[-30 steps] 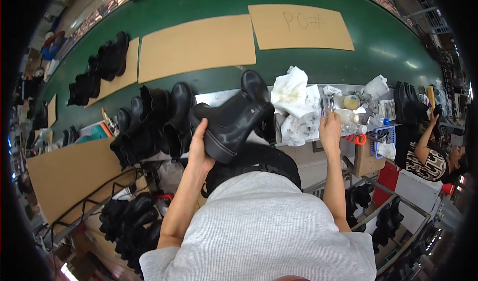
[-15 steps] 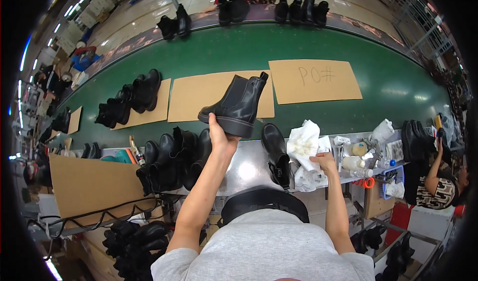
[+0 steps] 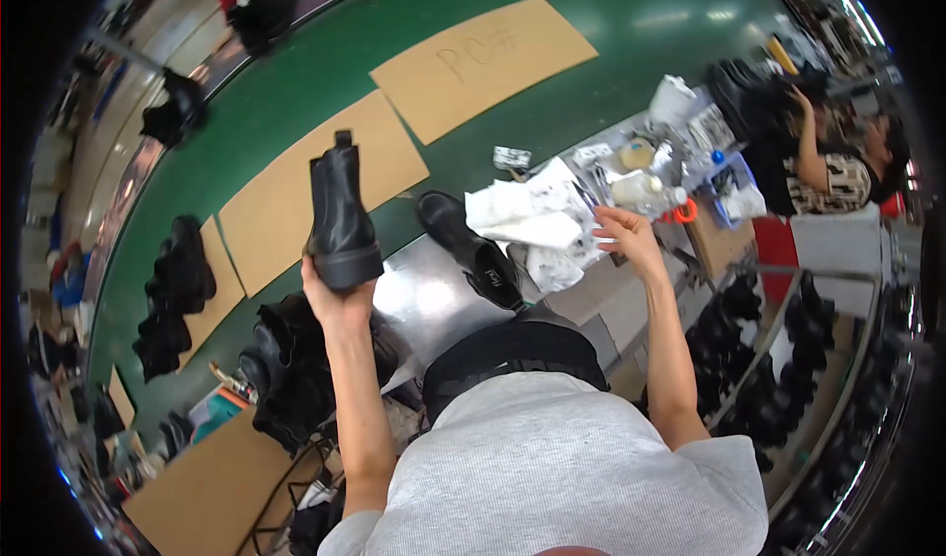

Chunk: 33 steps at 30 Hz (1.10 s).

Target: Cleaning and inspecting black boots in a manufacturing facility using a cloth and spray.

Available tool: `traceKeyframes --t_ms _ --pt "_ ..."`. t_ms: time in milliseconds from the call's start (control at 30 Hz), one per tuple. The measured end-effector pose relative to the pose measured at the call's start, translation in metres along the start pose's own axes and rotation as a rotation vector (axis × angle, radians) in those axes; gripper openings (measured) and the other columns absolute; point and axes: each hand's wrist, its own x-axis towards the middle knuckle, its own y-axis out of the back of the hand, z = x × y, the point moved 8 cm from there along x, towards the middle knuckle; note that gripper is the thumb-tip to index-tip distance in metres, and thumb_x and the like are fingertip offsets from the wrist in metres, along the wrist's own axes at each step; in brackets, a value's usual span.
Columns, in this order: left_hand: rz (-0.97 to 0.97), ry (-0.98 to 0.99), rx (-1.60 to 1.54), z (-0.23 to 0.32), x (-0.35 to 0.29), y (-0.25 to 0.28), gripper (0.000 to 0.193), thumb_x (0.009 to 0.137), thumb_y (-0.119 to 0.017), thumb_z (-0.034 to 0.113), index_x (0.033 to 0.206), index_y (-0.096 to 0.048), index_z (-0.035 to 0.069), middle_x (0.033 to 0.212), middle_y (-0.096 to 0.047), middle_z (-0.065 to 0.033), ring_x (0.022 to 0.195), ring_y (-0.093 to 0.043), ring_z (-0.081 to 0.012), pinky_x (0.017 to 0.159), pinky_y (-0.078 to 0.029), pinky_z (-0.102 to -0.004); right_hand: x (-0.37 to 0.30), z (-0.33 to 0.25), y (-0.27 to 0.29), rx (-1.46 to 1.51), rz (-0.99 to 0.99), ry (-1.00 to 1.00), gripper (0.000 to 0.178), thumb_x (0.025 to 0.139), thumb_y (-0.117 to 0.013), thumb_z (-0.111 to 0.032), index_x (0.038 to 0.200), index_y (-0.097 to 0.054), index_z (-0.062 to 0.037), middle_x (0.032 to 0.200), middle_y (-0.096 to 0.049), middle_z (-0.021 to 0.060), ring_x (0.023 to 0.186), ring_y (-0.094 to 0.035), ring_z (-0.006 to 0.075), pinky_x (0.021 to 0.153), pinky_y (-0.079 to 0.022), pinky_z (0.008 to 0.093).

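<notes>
Currently left hand (image 3: 337, 300) grips black boot (image 3: 340, 211) by its sole, upright over cardboard sheet (image 3: 296, 186) on green belt. Right hand (image 3: 623, 236), open & empty, hovers near white rags (image 3: 527, 216). Best set boot down level w/ sole flat.

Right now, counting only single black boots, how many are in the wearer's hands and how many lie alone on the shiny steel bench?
Held boot, in the left hand: 1
Lying boot, alone on the steel bench: 1
Total: 2
</notes>
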Motion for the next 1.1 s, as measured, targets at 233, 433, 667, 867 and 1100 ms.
traceKeyframes --t_ms 233,433,667,867,1100 --pt "0.227 0.119 -0.031 -0.034 -0.011 0.039 0.045 0.093 -0.032 0.038 0.119 -0.050 0.006 0.118 -0.054 -0.0183 0.105 -0.053 -0.0353 0.089 -0.044 -0.0545 -0.022 0.070 -0.014 -0.708 0.091 0.047 0.036 0.068 -0.066 -0.005 0.104 -0.064 -0.0052 0.088 -0.066 0.0120 0.081 -0.065 0.0208 0.068 -0.054 0.0349" --pt "0.233 0.207 0.011 -0.051 -0.016 0.046 0.047 0.094 -0.030 0.043 0.123 -0.047 0.010 0.123 -0.053 -0.0153 0.108 -0.054 -0.0342 0.089 -0.045 -0.0545 -0.054 0.046 -0.056 -0.991 0.220 0.504 0.051 0.065 -0.062 0.004 0.113 -0.062 -0.0110 0.115 -0.058 0.0125 0.113 -0.044 0.0352 0.094 -0.041 0.0403" --pt "0.217 0.184 0.062 -0.056 -0.027 0.049 0.047 0.095 -0.030 0.044 0.124 -0.046 0.010 0.123 -0.053 -0.0153 0.108 -0.054 -0.0343 0.090 -0.044 -0.0545 -0.033 -0.005 -0.026 -0.328 0.306 0.613 0.037 0.068 -0.050 0.008 0.102 -0.062 -0.0033 0.098 -0.061 0.0151 0.089 -0.056 0.0321 0.085 -0.045 0.0393" --pt "0.209 0.210 0.069 -0.070 -0.035 0.043 0.048 0.094 -0.031 0.045 0.123 -0.047 0.010 0.121 -0.053 -0.0154 0.106 -0.054 -0.0339 0.089 -0.045 -0.0540 -0.003 0.005 -0.048 -0.683 -0.053 0.610 0.033 0.060 -0.059 0.006 0.092 -0.063 -0.0010 0.088 -0.061 0.0165 0.087 -0.060 0.0350 0.076 -0.048 0.0375" --pt "0.227 0.189 0.086 -0.077 -0.038 0.046 0.048 0.093 -0.033 0.045 0.122 -0.049 0.010 0.120 -0.054 -0.0159 0.104 -0.055 -0.0343 0.088 -0.046 -0.0531 -0.065 -0.060 -0.039 -0.455 0.163 0.762 0.028 0.063 -0.060 0.007 0.090 -0.058 -0.0013 0.080 -0.059 0.0129 0.077 -0.059 0.0311 0.069 -0.047 0.0355"
